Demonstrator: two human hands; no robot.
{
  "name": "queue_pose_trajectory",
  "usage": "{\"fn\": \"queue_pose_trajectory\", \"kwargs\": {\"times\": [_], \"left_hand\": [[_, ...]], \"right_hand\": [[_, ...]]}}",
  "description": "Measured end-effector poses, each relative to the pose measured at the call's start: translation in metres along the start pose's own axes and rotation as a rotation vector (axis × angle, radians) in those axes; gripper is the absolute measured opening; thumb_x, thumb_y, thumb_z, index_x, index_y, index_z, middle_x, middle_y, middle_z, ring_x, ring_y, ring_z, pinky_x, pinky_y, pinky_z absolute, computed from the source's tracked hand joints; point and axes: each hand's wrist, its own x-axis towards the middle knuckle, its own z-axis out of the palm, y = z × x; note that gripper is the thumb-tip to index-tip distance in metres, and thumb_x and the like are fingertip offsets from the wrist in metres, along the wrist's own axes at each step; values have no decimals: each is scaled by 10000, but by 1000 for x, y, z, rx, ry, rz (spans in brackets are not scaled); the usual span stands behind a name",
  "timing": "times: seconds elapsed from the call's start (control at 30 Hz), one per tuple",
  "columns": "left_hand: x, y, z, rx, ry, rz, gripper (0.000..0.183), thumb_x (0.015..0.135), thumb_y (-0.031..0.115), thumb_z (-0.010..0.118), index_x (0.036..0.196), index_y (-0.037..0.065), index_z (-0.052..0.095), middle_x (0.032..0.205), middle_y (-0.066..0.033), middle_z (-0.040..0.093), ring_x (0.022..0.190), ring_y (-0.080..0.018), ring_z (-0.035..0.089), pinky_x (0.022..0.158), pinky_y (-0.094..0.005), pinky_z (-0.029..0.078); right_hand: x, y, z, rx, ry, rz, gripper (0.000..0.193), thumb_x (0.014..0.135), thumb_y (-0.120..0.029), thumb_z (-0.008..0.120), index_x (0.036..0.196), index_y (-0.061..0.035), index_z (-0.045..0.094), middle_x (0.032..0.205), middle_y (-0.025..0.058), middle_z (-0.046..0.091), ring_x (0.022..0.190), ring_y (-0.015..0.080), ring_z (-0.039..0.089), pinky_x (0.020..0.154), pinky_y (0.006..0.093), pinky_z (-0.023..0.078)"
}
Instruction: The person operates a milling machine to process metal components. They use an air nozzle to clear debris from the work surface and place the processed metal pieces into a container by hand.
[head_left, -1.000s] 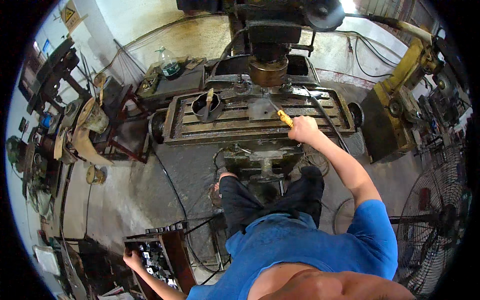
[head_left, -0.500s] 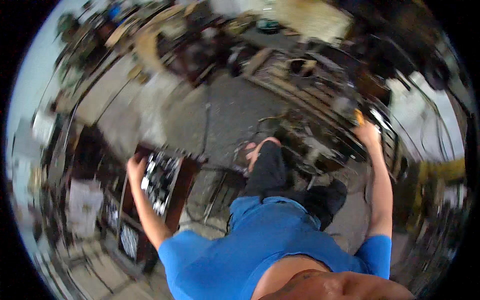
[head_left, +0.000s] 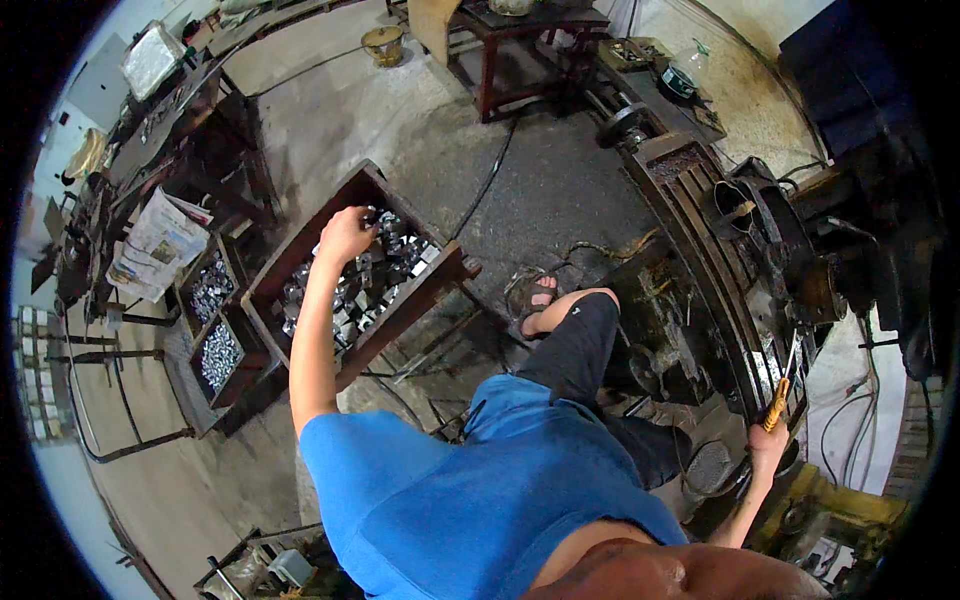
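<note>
Left hand (head_left: pixel 345 235) is closing on metal parts (head_left: pixel 375 275) in the wooden crate (head_left: pixel 300 262), right hand (head_left: pixel 768 445) gripping yellow-handled screwdriver (head_left: pixel 778 398); twisted reaching is risking cuts on sharp edges.

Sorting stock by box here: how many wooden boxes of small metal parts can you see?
3. The large box is under the left hand; two smaller boxes, and, sit to its left. Others may be hidden.

Beside the milling machine (head_left: pixel 760 260) there were three wooden crates holding small metal parts: one large crate (head_left: pixel 300 265) nearest the machine, with too many parts to count, and two smaller crates (head_left: pixel 215 320) on its far side. One folded newspaper (head_left: pixel 160 245) lay beyond those. One yellow-handled tool (head_left: pixel 778 395) rested at the machine's table. One metal cup (head_left: pixel 735 205) stood on the machine.
</note>
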Motion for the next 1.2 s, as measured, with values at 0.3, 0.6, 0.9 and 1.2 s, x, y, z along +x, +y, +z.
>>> {"fn": "queue_pose_trajectory", "kwargs": {"times": [0.3,0.6,0.9,1.2], "left_hand": [[36,2,68,246,-6,23,315,631,161,620,931,64,606,929,-149,616,906,-304,587,759,-416,480],[49,-1,68,300,31,-47,281,630,192,642,871,55,599,914,-145,619,882,-303,594,736,-411,489],[-10,36,-11,-1263,292,-152,144,809,74,582,930,-2,592,769,-36,586,731,-119,576,633,-238,476],[-26,299,47,-1866,-599,66,129,792,196,577,786,72,545,817,-70,601,667,-234,574,544,-340,440]], "right_hand": [[-5,-22,22,11,-87,-131,178,564,-87,522,707,6,472,546,94,442,509,174,427,503,335,375],[-12,-25,34,-97,-111,-140,252,529,-107,525,756,4,530,551,203,479,540,385,496,512,408,396],[-25,-36,20,38,-201,-147,368,526,-101,538,881,-14,579,614,213,521,591,377,538,550,398,421],[-12,-101,45,133,-399,-607,356,535,-274,574,812,-50,560,701,176,591,675,363,580,625,441,469]]}}
